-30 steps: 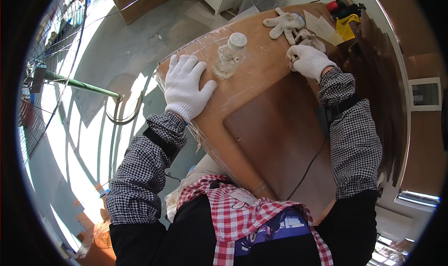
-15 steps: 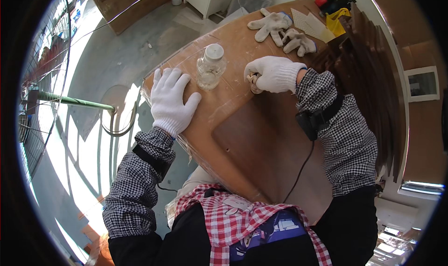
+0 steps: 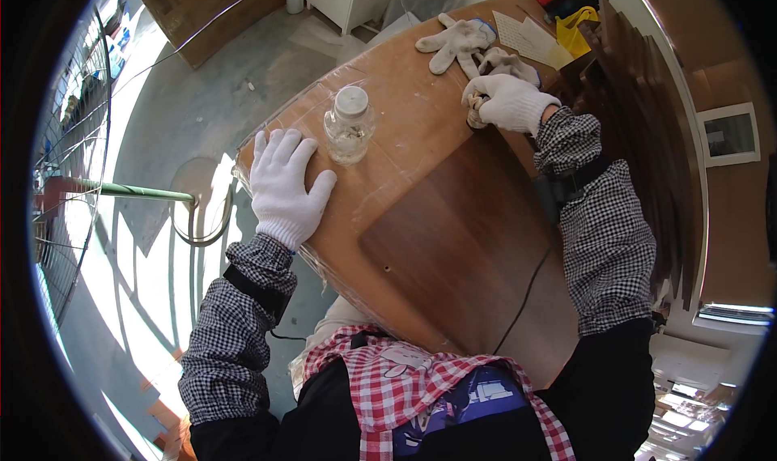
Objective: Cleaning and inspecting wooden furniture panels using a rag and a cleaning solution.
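Worktop, tan and board-covered, fills the middle of the view. Panel, dark brown, lies on it at the near right; nothing on its visible face but a small spot near the left corner.

Right hand, gloved, has just swung away to the right, out from the panel's far left stretch to beside its far corner. Its fingers are curled round the wad, tips partly hidden. Judged from that: the wad is being worked to and fro along the far edge.

Against half a second ago: right hand now overlaps the nearer of two spare gloves, where a gap showed; left hand unchanged, flat on the worktop's left edge, fingers spread, holding nothing. Jar, clear, white-lidded, upright in the same spot.

Wad, beige, crumpled; contact with the surface below: cannot tell.
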`<action>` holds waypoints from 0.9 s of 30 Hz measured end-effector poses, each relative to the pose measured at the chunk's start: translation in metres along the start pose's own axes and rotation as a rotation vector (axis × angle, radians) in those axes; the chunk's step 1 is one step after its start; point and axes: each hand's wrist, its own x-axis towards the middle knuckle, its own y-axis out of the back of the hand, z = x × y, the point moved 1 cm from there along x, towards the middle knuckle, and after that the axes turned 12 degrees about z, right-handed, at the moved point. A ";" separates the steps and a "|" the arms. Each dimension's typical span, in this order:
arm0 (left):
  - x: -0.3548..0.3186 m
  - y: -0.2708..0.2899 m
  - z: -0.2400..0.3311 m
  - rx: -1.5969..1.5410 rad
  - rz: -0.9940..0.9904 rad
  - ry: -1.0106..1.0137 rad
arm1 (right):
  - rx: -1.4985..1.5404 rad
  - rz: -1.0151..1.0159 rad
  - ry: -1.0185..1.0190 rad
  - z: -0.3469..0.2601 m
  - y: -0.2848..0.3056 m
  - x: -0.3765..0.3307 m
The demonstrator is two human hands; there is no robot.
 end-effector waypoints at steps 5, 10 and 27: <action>-0.001 0.001 -0.001 0.005 -0.003 0.006 | -0.180 0.175 -0.074 0.009 0.010 -0.007; 0.000 0.001 0.001 0.000 -0.007 -0.008 | 0.268 0.319 -0.079 0.039 0.008 -0.008; -0.005 0.004 0.002 0.021 0.024 -0.023 | 0.578 0.230 -0.433 0.099 -0.016 -0.116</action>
